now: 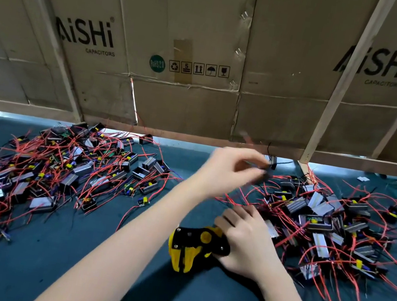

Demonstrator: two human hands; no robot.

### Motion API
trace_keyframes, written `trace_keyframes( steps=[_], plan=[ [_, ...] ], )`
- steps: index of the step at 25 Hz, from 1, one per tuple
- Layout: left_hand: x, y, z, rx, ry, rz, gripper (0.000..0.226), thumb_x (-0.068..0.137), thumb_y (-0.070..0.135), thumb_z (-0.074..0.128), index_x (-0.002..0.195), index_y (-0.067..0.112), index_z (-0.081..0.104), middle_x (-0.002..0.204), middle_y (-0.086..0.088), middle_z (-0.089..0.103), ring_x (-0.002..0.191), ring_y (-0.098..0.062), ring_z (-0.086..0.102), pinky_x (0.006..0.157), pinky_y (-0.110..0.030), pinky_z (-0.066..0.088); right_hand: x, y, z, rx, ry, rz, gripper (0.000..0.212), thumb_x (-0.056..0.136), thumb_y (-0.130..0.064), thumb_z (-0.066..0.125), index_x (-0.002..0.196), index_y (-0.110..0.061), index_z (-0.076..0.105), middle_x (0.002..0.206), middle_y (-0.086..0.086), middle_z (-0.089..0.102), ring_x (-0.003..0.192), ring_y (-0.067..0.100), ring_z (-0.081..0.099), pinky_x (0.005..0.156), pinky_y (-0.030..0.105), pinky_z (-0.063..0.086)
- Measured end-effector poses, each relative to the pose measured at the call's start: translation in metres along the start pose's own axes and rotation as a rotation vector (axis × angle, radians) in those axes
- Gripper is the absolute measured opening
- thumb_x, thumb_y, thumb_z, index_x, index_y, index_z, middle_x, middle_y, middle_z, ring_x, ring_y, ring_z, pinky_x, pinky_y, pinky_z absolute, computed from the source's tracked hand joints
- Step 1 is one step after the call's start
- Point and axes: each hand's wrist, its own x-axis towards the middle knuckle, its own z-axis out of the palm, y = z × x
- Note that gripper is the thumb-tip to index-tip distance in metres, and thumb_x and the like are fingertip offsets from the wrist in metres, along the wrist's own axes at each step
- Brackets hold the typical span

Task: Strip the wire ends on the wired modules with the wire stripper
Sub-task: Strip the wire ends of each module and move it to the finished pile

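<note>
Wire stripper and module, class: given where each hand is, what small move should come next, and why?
Probably bring the left hand, which pinches a blurred black module up over the right pile, down to the wire stripper. The right hand grips the tool low on the green mat, with no wire visibly in it.

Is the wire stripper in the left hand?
No, the right hand grips the wire stripper; the left hand pinches a small module.

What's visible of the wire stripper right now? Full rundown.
The wire stripper is a yellow and black plastic-looking tool with a round yellow knob and silvery rivets on its black head. It lies low over the dark green mat, jaws toward the viewer. The right hand grips its handles, which are hidden. No wire in it.
</note>
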Motion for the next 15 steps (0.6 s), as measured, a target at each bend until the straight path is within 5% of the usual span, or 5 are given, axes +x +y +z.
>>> trace_keyframes(
  steps=[2,5,10,15],
  plan=[
    [0.003,0.029,0.020,-0.102,-0.333,0.064,0.059,0.092,0.008,0.064,0.146,0.016,0.042,0.139,-0.004,0.056,0.116,-0.012,0.062,0.103,-0.029,0.048,-0.003,0.000,0.001,0.017,-0.018,0.022,0.038,0.050,-0.044,0.076,0.075,-0.017,0.066,0.075,0.000,0.061,0.071,0.027,0.061,0.071,0.035,0.046],
    [-0.011,0.036,0.022,-0.021,-0.327,0.159,0.066,0.093,0.013,0.064,0.151,0.022,0.033,0.141,-0.002,0.054,0.113,-0.009,0.062,0.101,-0.027,0.047,-0.010,0.008,-0.002,0.035,0.008,0.117,0.043,0.046,-0.044,0.078,0.078,-0.017,0.069,0.078,0.001,0.066,0.074,0.029,0.065,0.072,0.035,0.047],
    [-0.046,-0.014,-0.069,0.066,0.210,0.069,0.024,0.093,0.008,0.063,0.114,0.016,0.069,0.105,0.005,0.072,0.099,-0.007,0.066,0.092,-0.023,0.050,-0.006,0.012,-0.011,0.186,0.075,0.347,0.034,0.064,-0.046,0.065,0.080,-0.015,0.066,0.077,-0.003,0.061,0.071,0.025,0.057,0.067,0.036,0.039],
    [-0.108,-0.120,-0.183,0.364,0.821,-0.604,0.013,0.087,0.013,0.065,0.094,0.020,0.073,0.098,-0.006,0.074,0.102,-0.026,0.067,0.093,-0.035,0.049,-0.001,-0.006,-0.012,0.851,0.111,0.593,0.031,0.086,-0.045,0.065,0.076,-0.016,0.059,0.067,-0.005,0.057,0.063,0.014,0.050,0.065,0.031,0.045]
  ],
)
